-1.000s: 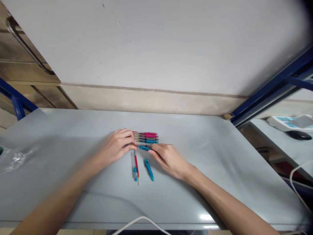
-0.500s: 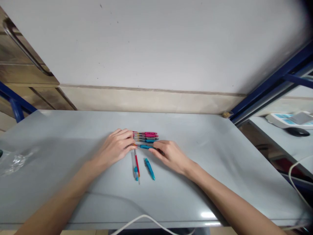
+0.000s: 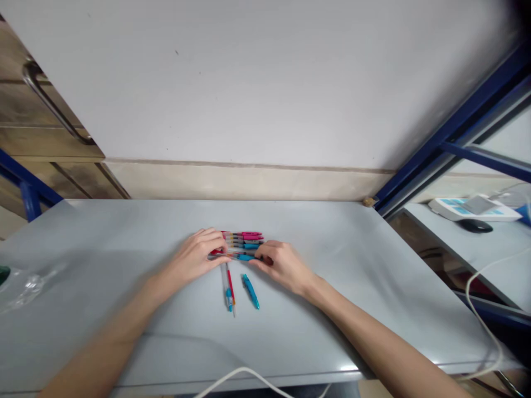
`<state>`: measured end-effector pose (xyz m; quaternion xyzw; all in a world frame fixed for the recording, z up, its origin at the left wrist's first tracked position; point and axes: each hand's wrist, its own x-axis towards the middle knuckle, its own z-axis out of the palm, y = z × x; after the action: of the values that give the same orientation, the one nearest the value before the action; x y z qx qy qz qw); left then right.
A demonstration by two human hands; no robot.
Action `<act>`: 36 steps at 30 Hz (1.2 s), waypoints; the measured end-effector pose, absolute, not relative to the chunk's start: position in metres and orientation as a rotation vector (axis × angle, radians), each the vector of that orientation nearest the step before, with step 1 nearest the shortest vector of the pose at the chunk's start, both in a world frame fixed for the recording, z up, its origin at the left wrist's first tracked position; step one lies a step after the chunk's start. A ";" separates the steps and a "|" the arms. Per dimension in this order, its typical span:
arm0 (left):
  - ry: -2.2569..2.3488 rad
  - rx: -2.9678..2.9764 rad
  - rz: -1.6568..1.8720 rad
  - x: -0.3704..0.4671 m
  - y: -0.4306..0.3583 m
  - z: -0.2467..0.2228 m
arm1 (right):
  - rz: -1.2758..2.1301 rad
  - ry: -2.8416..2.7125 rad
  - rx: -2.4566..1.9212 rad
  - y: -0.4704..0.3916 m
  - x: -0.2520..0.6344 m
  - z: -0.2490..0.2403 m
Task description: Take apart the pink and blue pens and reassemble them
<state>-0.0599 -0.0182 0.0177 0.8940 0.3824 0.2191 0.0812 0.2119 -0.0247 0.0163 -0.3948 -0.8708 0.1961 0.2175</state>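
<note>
A blue pen point(image 3: 243, 257) lies crosswise near the middle of the grey table point(image 3: 124, 265), held at both ends. The left hand point(image 3: 194, 258) pinches its left end between thumb and fingertips, the grip closed on the pen; the right hand point(image 3: 282, 264) pinches its right end the same way, fingers curled and knuckles up. Both forearms run back toward the near edge of the table.

Just behind the held pen, touching or nearly touching it, a row of pens point(image 3: 244, 239) lies side by side, pink ones at the back and blue ones nearer the hands, all parallel to the far edge. In front of the hands, two loose pieces lie pointing toward the near edge: a clear barrel with a red refill point(image 3: 229, 287) and, just to its right, a short blue pen part point(image 3: 251, 291). The two are close but apart.

At the left edge of the table sits a crumpled clear plastic wrapper point(image 3: 25, 282). A white cable point(image 3: 244, 376) loops over the near edge. A pale wall point(image 3: 265, 83) rises behind the table, and to the right a blue metal frame point(image 3: 440, 143) borders a second surface carrying a dark computer mouse point(image 3: 475, 225).
</note>
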 end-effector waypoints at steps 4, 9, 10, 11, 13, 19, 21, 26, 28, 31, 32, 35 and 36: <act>1.113 2.637 0.668 -0.062 -0.018 0.021 | 0.553 -2.385 -1.145 -0.024 0.212 0.019; 1.096 2.580 0.727 -0.062 -0.017 0.021 | 0.537 -2.413 -1.196 -0.024 0.212 0.023; 1.092 2.573 0.732 -0.062 -0.017 0.021 | 0.526 -2.425 -1.208 -0.024 0.212 0.024; 1.092 2.563 0.735 -0.062 -0.017 0.021 | 0.512 -2.441 -1.222 -0.025 0.212 0.025; 1.093 2.540 0.744 -0.061 -0.017 0.020 | 0.478 -2.483 -1.244 -0.027 0.212 0.028; 1.088 2.524 0.739 -0.057 -0.017 0.017 | 0.343 -2.611 -1.263 -0.031 0.211 0.037; 1.103 2.517 0.716 -0.055 -0.018 0.015 | 0.292 -2.641 -1.268 -0.031 0.211 0.037; 1.149 2.462 0.752 -0.052 -0.019 0.015 | 0.205 -2.663 -1.249 -0.029 0.215 0.035; 1.215 2.420 0.865 -0.053 -0.018 0.018 | 0.221 -2.654 -1.210 -0.028 0.217 0.034; 1.398 2.342 0.945 -0.059 -0.014 0.021 | 0.265 -2.631 -1.111 -0.030 0.215 0.034; 1.447 2.317 0.928 -0.062 -0.013 0.020 | 0.265 -2.622 -1.076 -0.031 0.213 0.034; 1.484 2.303 0.803 -0.068 -0.010 0.015 | 0.246 -2.580 -1.039 -0.035 0.207 0.030; 1.471 2.320 0.751 -0.070 -0.009 0.013 | 0.248 -2.567 -1.035 -0.035 0.205 0.028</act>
<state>-0.0698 -0.0091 0.0134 0.8059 0.5110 0.2607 0.1463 0.2052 -0.0353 0.0285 -0.3663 -0.9086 0.0879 0.1803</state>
